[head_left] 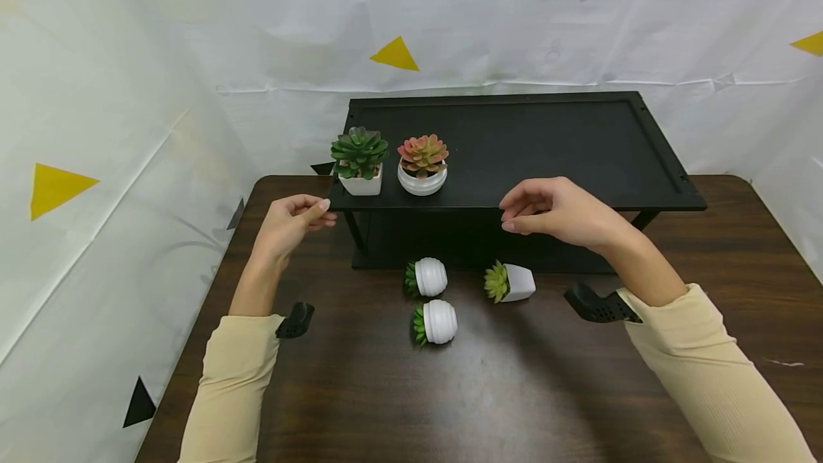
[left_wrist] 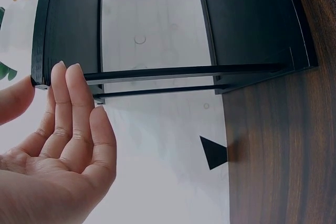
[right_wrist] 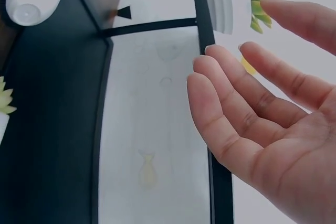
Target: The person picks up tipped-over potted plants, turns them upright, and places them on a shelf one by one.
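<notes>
A black two-tier shelf (head_left: 540, 152) stands on the dark wooden table. My left hand (head_left: 291, 226) pinches the shelf's front left corner, its thumb at the top edge and its fingers (left_wrist: 79, 95) along the underside. Close by on the top board sit a dark green succulent in a square white pot (head_left: 360, 163) and a pink-orange succulent in a round white pot (head_left: 421, 166). Held over the shelf's front edge, my right hand (head_left: 556, 213) has loosely bent fingers, thumb apart from them, and nothing between them.
In front of the shelf, two round white pots with green plants (head_left: 431, 277) (head_left: 440, 321) lie on their sides. To their right lies a square white pot with a light green succulent (head_left: 517, 282). White sheeting (head_left: 476, 20) hangs behind the table (head_left: 386, 399) and along its sides.
</notes>
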### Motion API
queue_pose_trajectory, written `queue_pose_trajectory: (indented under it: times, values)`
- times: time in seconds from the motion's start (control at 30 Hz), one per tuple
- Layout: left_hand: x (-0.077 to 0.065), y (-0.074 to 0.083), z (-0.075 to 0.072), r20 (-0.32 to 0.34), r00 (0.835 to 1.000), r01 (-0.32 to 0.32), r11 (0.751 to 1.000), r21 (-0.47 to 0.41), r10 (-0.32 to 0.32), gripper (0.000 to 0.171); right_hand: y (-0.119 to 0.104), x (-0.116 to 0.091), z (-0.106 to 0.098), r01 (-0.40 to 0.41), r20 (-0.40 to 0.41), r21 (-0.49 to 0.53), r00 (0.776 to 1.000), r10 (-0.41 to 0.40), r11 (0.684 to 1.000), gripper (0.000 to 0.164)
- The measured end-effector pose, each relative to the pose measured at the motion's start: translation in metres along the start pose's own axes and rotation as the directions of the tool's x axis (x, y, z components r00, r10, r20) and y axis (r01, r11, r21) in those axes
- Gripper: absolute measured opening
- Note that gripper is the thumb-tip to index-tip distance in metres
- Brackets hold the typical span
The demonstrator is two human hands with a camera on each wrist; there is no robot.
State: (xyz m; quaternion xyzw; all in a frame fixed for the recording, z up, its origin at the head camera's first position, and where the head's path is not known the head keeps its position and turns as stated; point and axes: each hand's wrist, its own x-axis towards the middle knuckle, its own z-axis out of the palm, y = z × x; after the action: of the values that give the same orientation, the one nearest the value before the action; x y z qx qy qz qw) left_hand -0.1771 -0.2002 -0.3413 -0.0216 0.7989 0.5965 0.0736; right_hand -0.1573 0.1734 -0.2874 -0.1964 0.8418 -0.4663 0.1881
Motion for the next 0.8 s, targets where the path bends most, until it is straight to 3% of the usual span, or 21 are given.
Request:
queue_pose_trajectory:
  times: [0.33, 0.8]
  values:
    - [0.0, -0.001, 0.0, -0.002, 1.0, -0.002, 1.0, -0.011, 0.002, 0.032, 0.018, -0.012, 0.005, 0.017, -0.015, -0.076, 1.0, -0.018, 0.997, 0.026]
    - [-0.001, 0.001, 0.0, 0.0, 1.0, -0.005, 1.0, -0.015, 0.005, 0.033, 0.041, -0.024, 0.017, 0.022, 0.013, -0.045, 1.0, -0.021, 0.999, 0.03]
